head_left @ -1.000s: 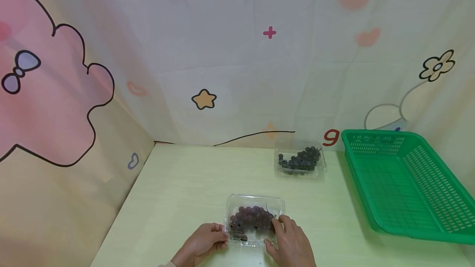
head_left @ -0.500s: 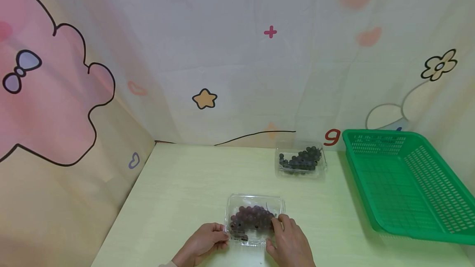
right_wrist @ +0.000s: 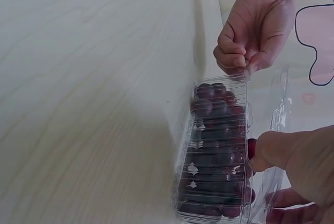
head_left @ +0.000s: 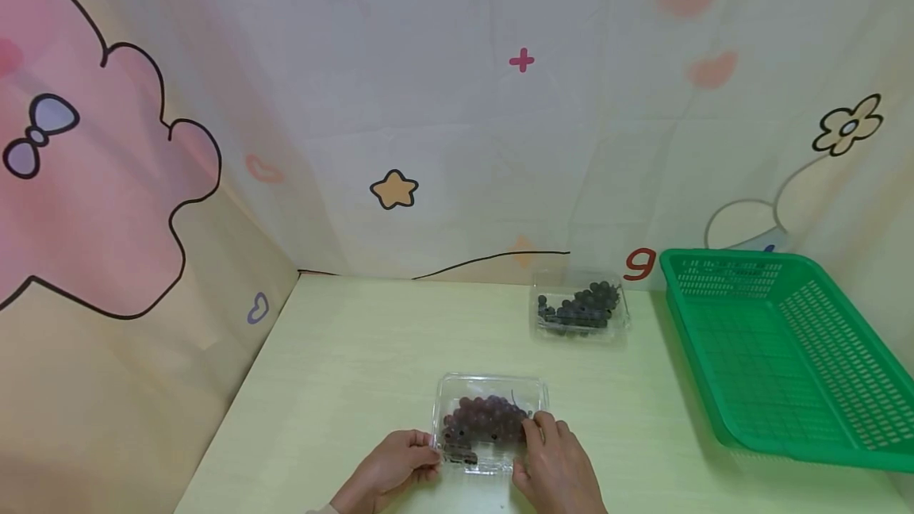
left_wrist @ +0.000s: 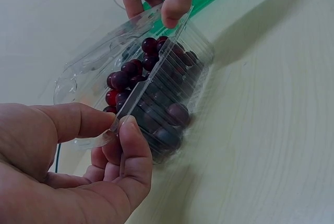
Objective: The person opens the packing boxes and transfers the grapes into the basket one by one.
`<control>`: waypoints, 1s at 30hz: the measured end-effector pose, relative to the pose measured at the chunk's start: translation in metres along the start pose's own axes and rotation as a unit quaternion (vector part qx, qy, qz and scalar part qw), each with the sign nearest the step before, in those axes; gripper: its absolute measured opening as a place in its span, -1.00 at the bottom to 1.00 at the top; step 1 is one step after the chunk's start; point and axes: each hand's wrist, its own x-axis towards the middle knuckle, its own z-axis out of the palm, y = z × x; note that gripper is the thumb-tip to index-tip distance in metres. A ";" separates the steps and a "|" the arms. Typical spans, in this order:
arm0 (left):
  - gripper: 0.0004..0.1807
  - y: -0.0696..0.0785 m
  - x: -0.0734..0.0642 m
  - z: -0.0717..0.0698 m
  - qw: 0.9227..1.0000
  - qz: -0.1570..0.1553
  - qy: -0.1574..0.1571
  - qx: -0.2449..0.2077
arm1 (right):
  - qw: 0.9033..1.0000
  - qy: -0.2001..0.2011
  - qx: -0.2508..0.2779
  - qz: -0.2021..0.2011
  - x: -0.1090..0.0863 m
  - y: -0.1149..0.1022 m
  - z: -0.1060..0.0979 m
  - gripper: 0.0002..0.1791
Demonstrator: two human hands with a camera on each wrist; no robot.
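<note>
A clear plastic clamshell box (head_left: 493, 462) of dark red grapes (head_left: 489, 416) sits on the table in front of me. Its hinged lid (left_wrist: 78, 78) stands slightly apart from the base in the wrist views. My left hand (head_left: 393, 462) pinches the rim at the near left corner between thumb and index finger. At the right side, my right hand (head_left: 560, 458) grips the box edge, its thumb (left_wrist: 175, 15) at the base rim and its other fingers over the lid. Some of those fingertips are hidden behind the lid in the right wrist view.
Farther back, a second clear clamshell box (head_left: 546, 331) holds black grapes (head_left: 585, 308). A green plastic basket (head_left: 703, 387) stands on the right side of the pale table (head_left: 343, 363). A printed curtain (head_left: 457, 125) hangs behind and along the sides.
</note>
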 end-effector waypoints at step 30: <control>-0.92 0.001 -0.003 0.001 1.000 -0.015 -0.002 0.003 | 0.998 0.050 -0.012 -0.020 0.000 0.002 0.002 -0.55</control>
